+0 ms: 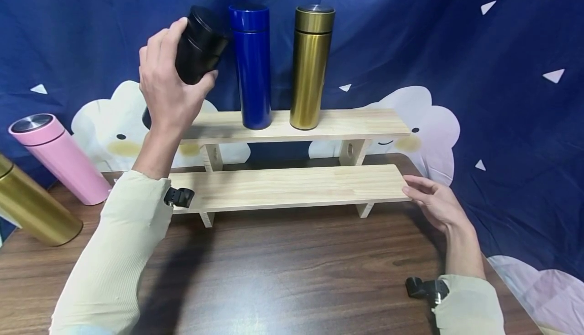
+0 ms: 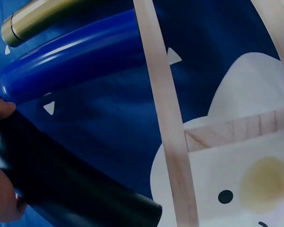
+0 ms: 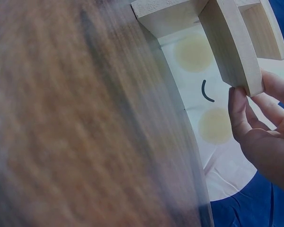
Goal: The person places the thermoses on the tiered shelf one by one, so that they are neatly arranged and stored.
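My left hand (image 1: 166,79) grips a black thermos (image 1: 201,43) near its lid and holds it tilted at the left end of the upper shelf. The base of the black thermos (image 2: 137,203) comes close to the shelf board's edge in the left wrist view. Upright on the upper board (image 1: 365,122) stand a blue thermos (image 1: 254,71) and a gold thermos (image 1: 312,71), side by side. My right hand (image 1: 440,206) pinches the right end of the lower board (image 1: 292,188), thumb and fingers on opposite faces of the wood (image 3: 236,52).
A pink thermos (image 1: 68,162) and another gold thermos (image 1: 36,206) stand on the brown table (image 1: 296,269) at the left. Behind the two-tier wooden stand hangs a dark blue cloth (image 1: 410,36) with white clouds and triangles.
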`<action>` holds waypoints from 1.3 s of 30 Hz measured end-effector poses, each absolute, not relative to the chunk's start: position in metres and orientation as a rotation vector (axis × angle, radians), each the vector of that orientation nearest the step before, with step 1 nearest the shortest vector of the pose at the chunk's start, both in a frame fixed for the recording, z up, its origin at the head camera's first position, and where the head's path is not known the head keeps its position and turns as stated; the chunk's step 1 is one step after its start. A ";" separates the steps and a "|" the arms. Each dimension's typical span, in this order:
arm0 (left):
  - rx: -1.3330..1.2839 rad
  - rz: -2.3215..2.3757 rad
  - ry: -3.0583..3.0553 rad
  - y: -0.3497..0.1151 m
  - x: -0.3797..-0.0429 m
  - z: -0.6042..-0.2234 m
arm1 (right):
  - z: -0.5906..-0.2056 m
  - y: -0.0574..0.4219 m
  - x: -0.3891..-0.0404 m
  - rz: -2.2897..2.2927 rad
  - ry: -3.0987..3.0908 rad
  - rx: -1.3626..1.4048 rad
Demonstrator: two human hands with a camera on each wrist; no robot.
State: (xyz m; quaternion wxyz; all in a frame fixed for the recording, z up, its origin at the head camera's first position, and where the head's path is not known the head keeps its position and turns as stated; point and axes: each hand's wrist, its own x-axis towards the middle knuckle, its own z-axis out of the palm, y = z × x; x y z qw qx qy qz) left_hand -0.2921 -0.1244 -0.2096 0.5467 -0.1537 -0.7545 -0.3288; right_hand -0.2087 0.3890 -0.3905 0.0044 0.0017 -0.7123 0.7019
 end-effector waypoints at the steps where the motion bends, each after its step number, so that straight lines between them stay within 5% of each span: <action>1: -0.360 -0.797 -1.787 -0.124 -0.293 -0.208 | -0.391 0.389 -0.209 2.197 -2.233 0.005; 39: -0.069 -1.495 -1.759 -0.113 -0.312 -0.189 | -0.392 0.391 -0.209 2.190 -2.229 0.006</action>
